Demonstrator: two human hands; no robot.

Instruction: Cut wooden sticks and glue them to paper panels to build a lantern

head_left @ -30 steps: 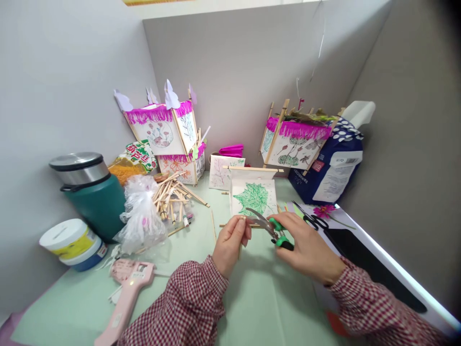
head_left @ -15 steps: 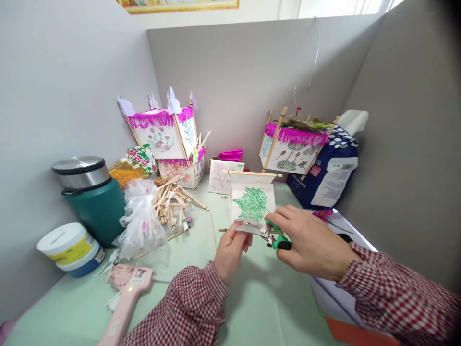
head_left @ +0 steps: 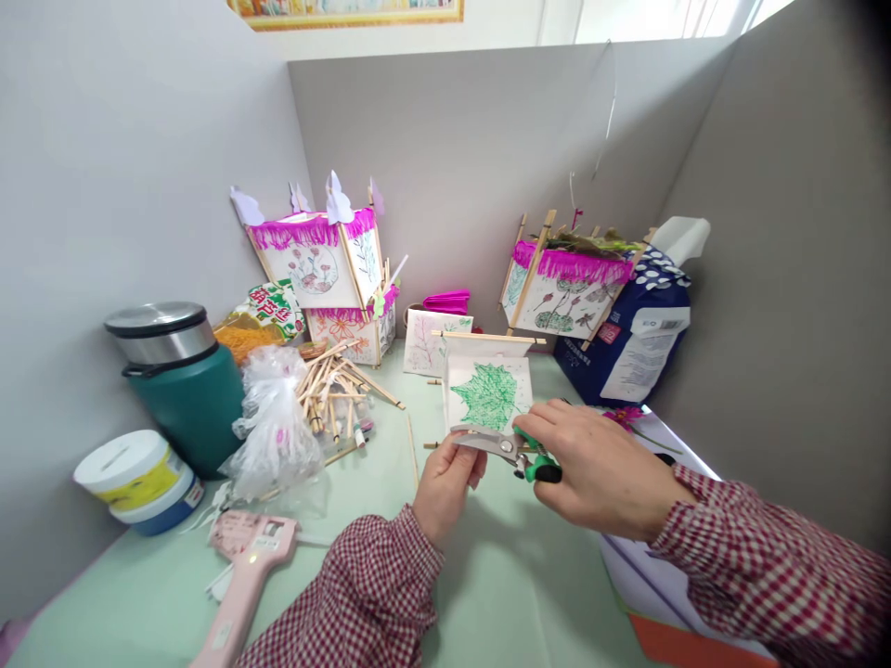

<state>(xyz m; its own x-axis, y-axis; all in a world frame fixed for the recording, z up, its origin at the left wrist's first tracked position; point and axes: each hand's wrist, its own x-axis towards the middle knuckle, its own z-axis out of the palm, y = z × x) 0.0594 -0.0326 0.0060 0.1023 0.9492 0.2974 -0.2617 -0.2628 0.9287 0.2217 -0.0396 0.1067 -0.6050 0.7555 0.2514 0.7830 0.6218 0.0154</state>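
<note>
My right hand point(head_left: 599, 464) is wrapped round the green handles of a pair of shears point(head_left: 507, 447), whose metal blades point left. My left hand point(head_left: 445, 481) is pinched at the blade tips; what its fingers hold is too small and hidden to name. Just behind the blades stands a small white paper frame point(head_left: 487, 394) with a green leaf drawing and thin wooden sticks along its edges. Part of its lower edge is hidden by the shears and my hands.
A pink glue gun point(head_left: 254, 557), a plastic bag point(head_left: 275, 427), a pile of sticks point(head_left: 341, 394), a teal thermos point(head_left: 185, 399) and white tubs point(head_left: 132, 468) stand left. Paper lanterns point(head_left: 313, 269) are behind; a blue package point(head_left: 640, 325) is at right.
The shears' blades look a little closer together than before. Both hands have stayed in nearly the same place, and the view has shifted slightly.
</note>
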